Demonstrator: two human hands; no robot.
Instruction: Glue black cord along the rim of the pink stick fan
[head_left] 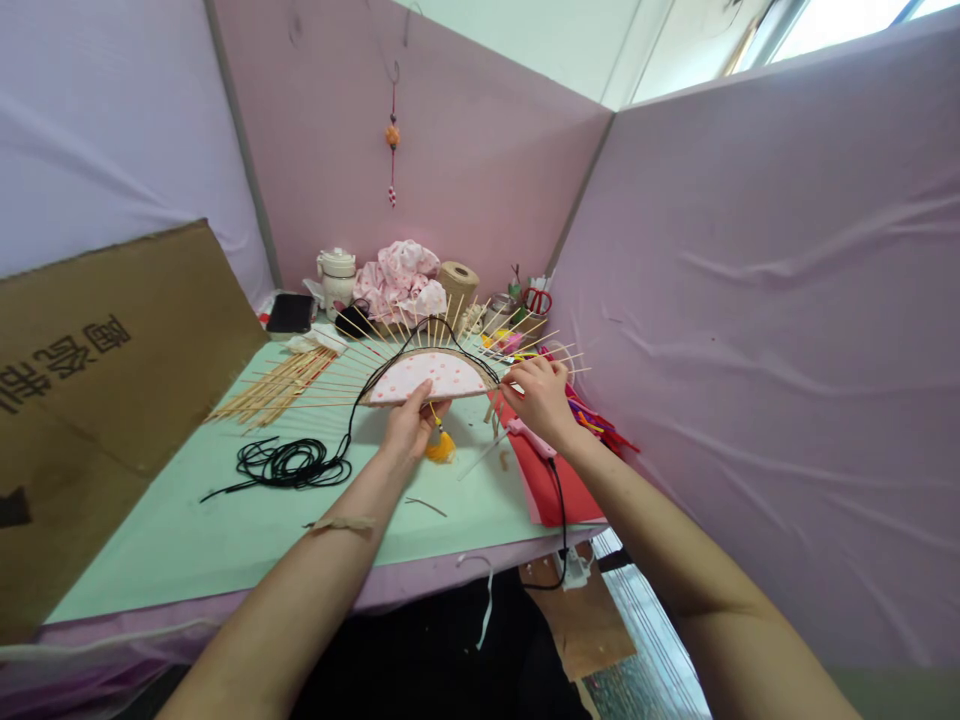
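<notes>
A half-round fan piece (457, 375), covered in white cloth with pink dots, is held above the table with thin wooden sticks (491, 318) spreading from its curved edge. My left hand (414, 425) grips its lower straight edge, thumb on the cloth and fingers beneath. At the right corner of the piece, my right hand (541, 395) has its fingers pinched together; the tips sit by the black cord. That black cord (292, 463) runs along the curved edge, and its loose coil lies on the left of the table. A yellow tassel (441, 447) hangs below the piece.
A pink glue gun (532, 438) lies on red sheets (551, 490) at the right. Loose sticks (281, 385) lie at the left beside a large cardboard panel (112, 400). Along the back stand a white cup (337, 280), crumpled dotted cloth (401, 280), a twine roll (459, 280) and red scissors (538, 300).
</notes>
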